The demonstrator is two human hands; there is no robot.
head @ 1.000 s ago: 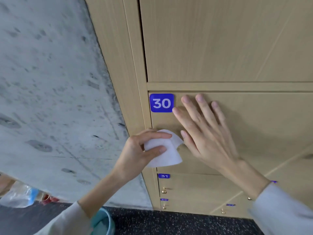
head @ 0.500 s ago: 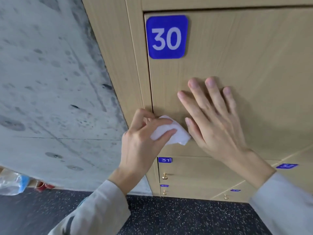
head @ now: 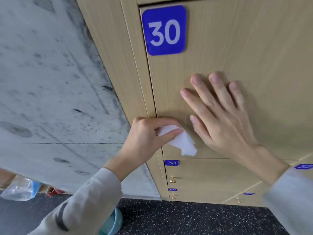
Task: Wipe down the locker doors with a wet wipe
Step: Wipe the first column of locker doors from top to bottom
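Note:
A light wooden locker door (head: pixel 245 48) carries a blue plate marked 30 (head: pixel 164 30) at its upper left. My left hand (head: pixel 145 138) pinches a crumpled white wet wipe (head: pixel 181 141) at the door's lower left corner, by the gap along the door's left edge. My right hand (head: pixel 220 119) lies flat on the door just right of the wipe, fingers straight and spread, pointing up and left.
Below are lower locker doors, one marked 31 (head: pixel 171 162), with small brass knobs (head: pixel 172 179). A grey concrete wall (head: pixel 50 90) fills the left. A teal bucket (head: pixel 113 223) stands on the dark speckled floor, and a clear plastic bag (head: pixel 18 189) lies at far left.
The view has dropped closer to door 30. My left hand has brought the wipe down to the door's lower left corner and bunched it tighter. My right hand stays flat on the door.

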